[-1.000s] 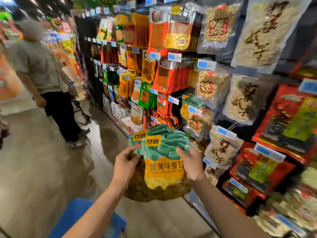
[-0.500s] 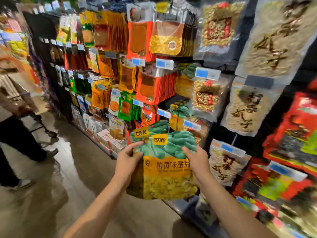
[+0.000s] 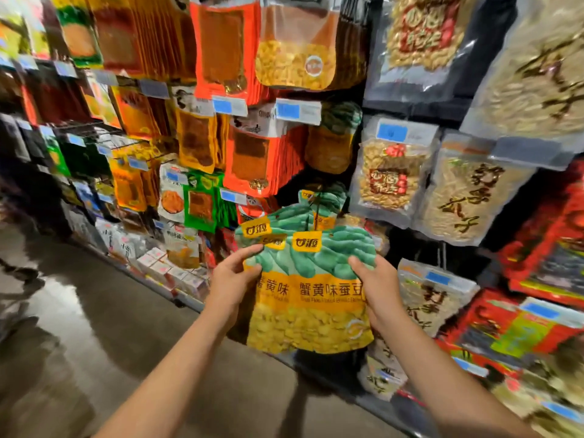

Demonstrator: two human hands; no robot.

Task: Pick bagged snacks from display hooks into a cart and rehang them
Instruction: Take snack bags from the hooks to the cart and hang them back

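While each hand (image 3: pixel 232 279) (image 3: pixel 377 287) grips bags' (image 3: pixel 311 298) edges, floor (image 3: pixel 94 327) left

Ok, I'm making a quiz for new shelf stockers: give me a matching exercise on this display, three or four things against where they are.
Things:
1. green-and-yellow bean bags
2. left hand
3. right hand
4. orange packs

Places:
A. top row of the display, above the hands
B. gripping the bags' right edge
C. held in front of the hooks
D. gripping the bags' left edge

Pairs: 1-C, 2-D, 3-B, 4-A
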